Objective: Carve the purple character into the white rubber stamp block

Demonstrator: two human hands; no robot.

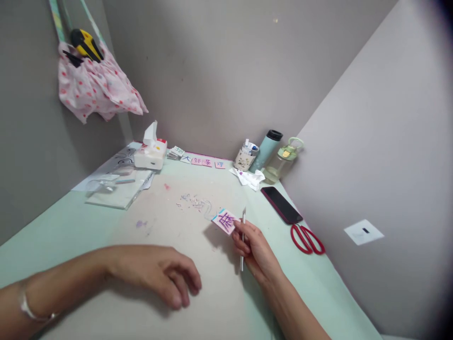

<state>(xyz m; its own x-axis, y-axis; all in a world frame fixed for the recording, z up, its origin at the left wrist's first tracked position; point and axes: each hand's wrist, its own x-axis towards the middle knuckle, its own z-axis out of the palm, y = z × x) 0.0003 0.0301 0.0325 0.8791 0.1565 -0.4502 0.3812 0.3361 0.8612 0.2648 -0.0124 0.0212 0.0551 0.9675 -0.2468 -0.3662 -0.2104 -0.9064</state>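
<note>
Card (223, 221) is pinched in R hand (254, 243), jutting past fingertips; slim tool (244, 218) also gripped. L hand (161, 274) is held half-curled, well apart.

Card (225, 222) pink, purple-lettered, blue-edged; scissors (307, 240) red-handled; hanging bag (95, 87) pink, red-dotted; tabletop (71, 224) pale green

Along the far edge of the surface (76, 224), from left corner to right, you have tissue box (149, 159), card stack (176, 153), card row (207, 163), cup (244, 160), flask (264, 147) and bottle (278, 167). Your phone (282, 205) lies along the right edge, scissors (307, 240) just on your side of it. Scraps (198, 203) lie left of and beyond the card (225, 221) in your right hand (250, 243).
</note>
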